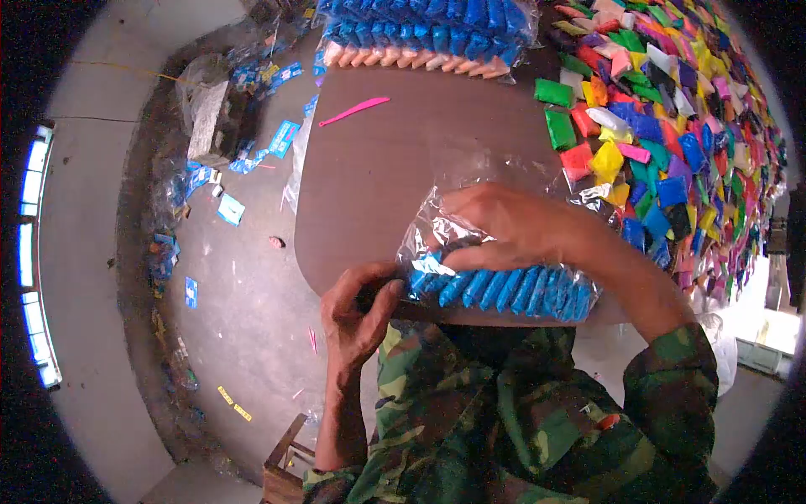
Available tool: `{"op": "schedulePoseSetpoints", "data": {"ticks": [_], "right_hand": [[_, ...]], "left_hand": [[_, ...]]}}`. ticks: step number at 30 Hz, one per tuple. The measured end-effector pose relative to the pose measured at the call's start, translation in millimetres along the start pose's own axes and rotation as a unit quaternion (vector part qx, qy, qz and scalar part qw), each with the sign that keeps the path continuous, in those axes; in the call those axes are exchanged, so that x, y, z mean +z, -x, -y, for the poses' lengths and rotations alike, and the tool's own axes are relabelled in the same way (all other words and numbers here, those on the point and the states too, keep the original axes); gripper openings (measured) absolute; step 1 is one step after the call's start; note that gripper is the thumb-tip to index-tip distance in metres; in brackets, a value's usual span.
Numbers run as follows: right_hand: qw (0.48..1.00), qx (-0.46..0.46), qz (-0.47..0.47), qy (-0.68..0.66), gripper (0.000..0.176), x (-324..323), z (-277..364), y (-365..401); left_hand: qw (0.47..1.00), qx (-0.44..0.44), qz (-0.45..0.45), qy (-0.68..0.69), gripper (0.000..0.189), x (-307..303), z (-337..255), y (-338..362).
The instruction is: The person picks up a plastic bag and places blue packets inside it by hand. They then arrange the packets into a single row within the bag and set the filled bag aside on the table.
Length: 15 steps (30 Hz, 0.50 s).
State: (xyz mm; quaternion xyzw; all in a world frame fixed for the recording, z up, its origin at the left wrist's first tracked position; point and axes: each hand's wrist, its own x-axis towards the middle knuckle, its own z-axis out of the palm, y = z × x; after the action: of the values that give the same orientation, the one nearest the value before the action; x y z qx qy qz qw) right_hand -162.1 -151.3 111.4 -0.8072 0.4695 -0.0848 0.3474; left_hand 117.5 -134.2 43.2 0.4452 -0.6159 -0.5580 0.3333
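**A:** How do the hands grip?

**B:** The left hand is curled close. Its thumb and fingers pinch the left end of the clear plastic bag at the near edge of the table. The right hand does not clasp anything. It lies flat with the fingers together and presses on the top of the bag. Whether it is partly inside the mouth of the bag, I cannot tell.

**A:** What is in the bag?

**B:** A row of blue packets, side by side, just in front of the person's chest.

**A:** Which step is this, in your opinion?

**B:** I judge it is the ordering of the row inside the bag, and the row looks nearly complete. The next move calls, I think, for a firm hold at both ends, so that the packets do not tip over or slide off the edge.

**A:** And around it?

**B:** There are filled bags at the far edge and a pink stick on the bare table. A heap of coloured packets lies to the right.
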Motion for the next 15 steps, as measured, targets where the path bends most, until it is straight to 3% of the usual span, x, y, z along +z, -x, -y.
{"op": "schedulePoseSetpoints", "data": {"ticks": [3,9,15], "right_hand": [[1.0,-0.015,0.011,0.018,0.03,-4,6,3],[0.993,-0.007,-0.047,-0.111,0.02,8,-2,1],[0.989,-0.054,-0.062,-0.126,0.018,17,-11,-5]], "left_hand": [[1.0,-0.001,0.001,-0.006,0.019,2,-4,-1],[1.0,-0.028,-0.003,0.01,0.019,0,-1,0],[1.0,-0.015,-0.012,0.012,0.019,3,-6,1]]}}
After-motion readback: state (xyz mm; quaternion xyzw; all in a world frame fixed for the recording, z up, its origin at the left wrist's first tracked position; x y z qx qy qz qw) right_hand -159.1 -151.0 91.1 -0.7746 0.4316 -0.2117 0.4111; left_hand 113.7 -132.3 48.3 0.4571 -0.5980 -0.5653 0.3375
